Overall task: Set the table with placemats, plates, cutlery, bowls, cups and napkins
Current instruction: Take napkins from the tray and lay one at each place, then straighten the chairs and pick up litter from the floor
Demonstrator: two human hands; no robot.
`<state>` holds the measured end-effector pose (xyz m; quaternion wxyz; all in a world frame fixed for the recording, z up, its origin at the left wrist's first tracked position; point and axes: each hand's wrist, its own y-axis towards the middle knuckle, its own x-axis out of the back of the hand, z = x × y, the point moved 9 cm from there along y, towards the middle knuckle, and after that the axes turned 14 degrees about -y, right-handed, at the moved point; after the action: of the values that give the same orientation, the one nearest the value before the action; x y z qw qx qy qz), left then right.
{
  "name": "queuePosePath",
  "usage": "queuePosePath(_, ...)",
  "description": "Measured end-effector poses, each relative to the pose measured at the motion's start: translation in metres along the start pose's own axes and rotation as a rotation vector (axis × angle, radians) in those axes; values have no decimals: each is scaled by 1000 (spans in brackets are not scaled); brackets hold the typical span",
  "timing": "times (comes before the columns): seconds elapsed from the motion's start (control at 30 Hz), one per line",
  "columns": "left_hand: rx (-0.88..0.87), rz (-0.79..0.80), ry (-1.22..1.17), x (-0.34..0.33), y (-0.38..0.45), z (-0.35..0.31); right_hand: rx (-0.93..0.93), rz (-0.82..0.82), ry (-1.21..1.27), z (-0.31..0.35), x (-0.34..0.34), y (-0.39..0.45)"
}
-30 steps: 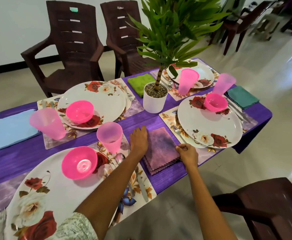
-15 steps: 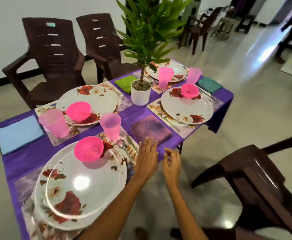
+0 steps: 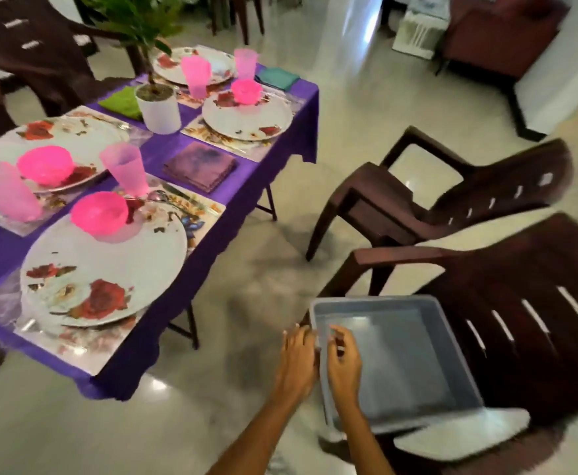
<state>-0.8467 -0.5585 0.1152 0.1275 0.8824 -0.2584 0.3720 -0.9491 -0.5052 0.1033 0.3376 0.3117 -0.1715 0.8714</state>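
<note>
- Both my hands are down at the grey tub, which sits on the seat of the nearest brown chair, beside the tabletop.
- Left hand: grip loose, fingers relaxed at the tub's near rim, holding nothing.
- Right hand: fingers lightly curled just over the rim; blur means I can't tell if it has the edge pinched.
- The tub looks bare inside.
- On the purple cloth, the plates, pink bowls, pink cups and placemats are out; the purple napkin lies flat between two settings.
- My read: setting is nearly done. To lift the tub cleanly, I'd take opposite rims and keep it level.
</note>
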Motion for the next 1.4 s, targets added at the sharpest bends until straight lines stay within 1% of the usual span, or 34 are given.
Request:
queuePosePath(0.1, -16, 72, -74, -43, -28, -34, -71, -123, -60, -52, 56, -23)
queuePosePath(0.2, -12, 182, -150, -92, -50, -69, -155, -181, -118, -103, 109, -35)
queuePosePath(0.27, -1, 218, -178, -117, -60, -90, -240, -213, -133, -139, 141, -42)
queuePosePath(0.3, 10, 266, -192, -132, -64, -103, -279, -229, -148, -158, 156, -44)
queuePosePath(0.37, 5, 362, -149, -161, -72, -134, -340, -262, -167, -196, 187, -48)
queuePosePath(0.5, -7, 430, -88, -221, -75, -181, -374, -290, -192, -255, 239, -38)
queuePosePath(0.57, 31, 452, -77, -252, -72, -194, -328, -253, -287, -273, 255, -27)
queuePosePath(0.6, 58, 462, -72, -272, -72, -203, -270, -205, -350, -285, 261, -20)
queuePosePath(0.67, 134, 478, -66, -306, -67, -221, -77, -12, -525, -302, 256, 1)
queuePosePath(0.77, 267, 537, -69, -348, -64, -238, 153, 305, -757, -328, 243, 20)
queuePosePath(0.83, 354, 567, -81, -368, -67, -242, 282, 400, -866, -337, 243, 28)
queuePosePath(0.93, 429, 581, -19, -379, -68, -230, 437, 389, -988, -341, 245, 42)
queuePosePath(1.03, 498, 649, 12, -384, -64, -212, 541, 348, -1105, -350, 243, 55)
queuePosePath(1.1, 554, 697, -6, -390, -63, -202, 594, 289, -1187, -358, 243, 62)
queuePosePath(1.13, 573, 707, -12, -392, -64, -199, 625, 233, -1210, -359, 243, 64)
queuePosePath(1.2, 597, 712, -9, -390, -61, -188, 653, 151, -1201, -351, 239, 68)
queuePosePath(1.27, 602, 723, 5, -381, -57, -177, 637, 127, -1143, -339, 231, 69)
queuePosePath(1.4, 602, 710, 64, -332, -42, -147, 618, 18, -1052, -298, 206, 64)
